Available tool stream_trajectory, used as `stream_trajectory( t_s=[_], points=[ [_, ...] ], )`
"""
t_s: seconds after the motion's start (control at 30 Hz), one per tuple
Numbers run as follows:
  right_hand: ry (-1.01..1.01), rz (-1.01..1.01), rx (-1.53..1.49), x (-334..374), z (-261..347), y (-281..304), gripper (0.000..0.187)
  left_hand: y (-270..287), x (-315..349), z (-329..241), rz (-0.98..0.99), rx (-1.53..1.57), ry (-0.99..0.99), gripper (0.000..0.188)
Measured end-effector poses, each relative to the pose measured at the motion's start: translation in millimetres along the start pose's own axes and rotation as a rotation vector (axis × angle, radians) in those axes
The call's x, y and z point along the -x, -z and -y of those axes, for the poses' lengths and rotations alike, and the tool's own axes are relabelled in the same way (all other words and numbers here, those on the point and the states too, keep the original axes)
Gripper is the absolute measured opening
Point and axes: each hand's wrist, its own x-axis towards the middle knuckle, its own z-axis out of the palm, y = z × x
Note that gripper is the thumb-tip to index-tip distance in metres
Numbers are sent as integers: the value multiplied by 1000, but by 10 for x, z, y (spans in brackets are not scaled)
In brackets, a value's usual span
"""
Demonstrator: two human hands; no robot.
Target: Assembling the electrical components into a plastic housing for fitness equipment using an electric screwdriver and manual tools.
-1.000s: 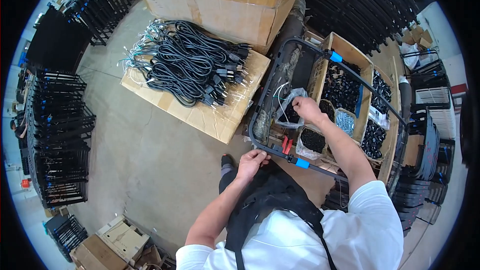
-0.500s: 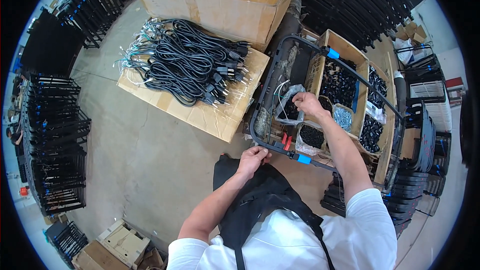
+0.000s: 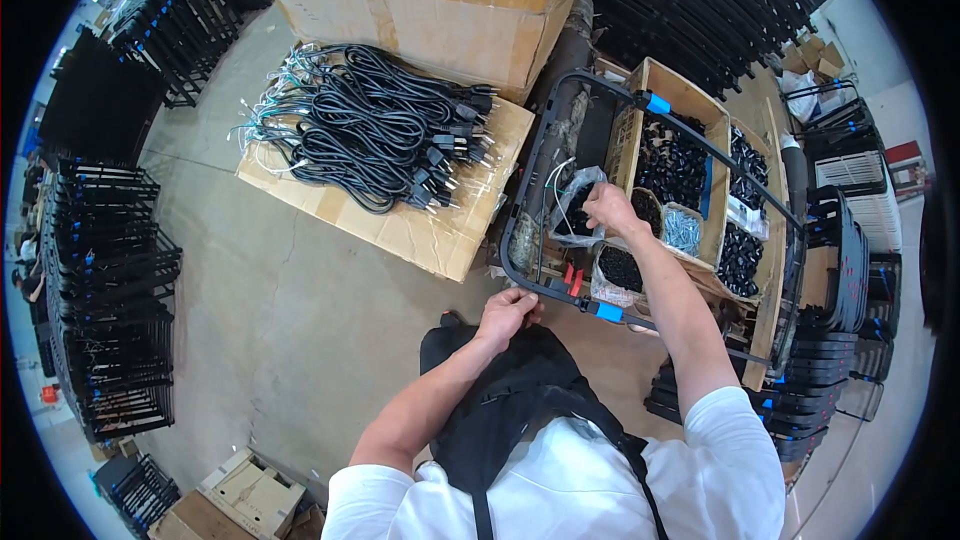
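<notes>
A black tubular metal frame with blue bands rests across the parts trays in front of me. My left hand is at its near left corner, fingers curled and pinched together; whatever lies between them is hidden. Inside the frame's outline, my right hand reaches down to a clear plastic bag of small black parts. Its fingertips are closed together at the bag's edge, and I cannot make out what they hold. A thin white wire lies by the bag.
Coiled black power cords lie on a cardboard sheet at the left, before a large carton. Wooden trays hold black clips and silver screws. A bag of black screws sits nearer. Stacked black frames stand far left.
My right hand has shifted very slightly at the plastic bag, and the view has moved a little. The left hand stays at the frame's corner.
</notes>
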Motion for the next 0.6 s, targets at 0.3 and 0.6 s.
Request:
stream_trajectory(
  t_s=[0.3,0.6],
  points=[
    [-142,268,-282,-57,-138,-60,30,-13,14,-5,10,-1,21,16],
    [-5,-84,-406,-239,-401,-318,69,7,-26,22,35,-10,28,14]
  ],
)
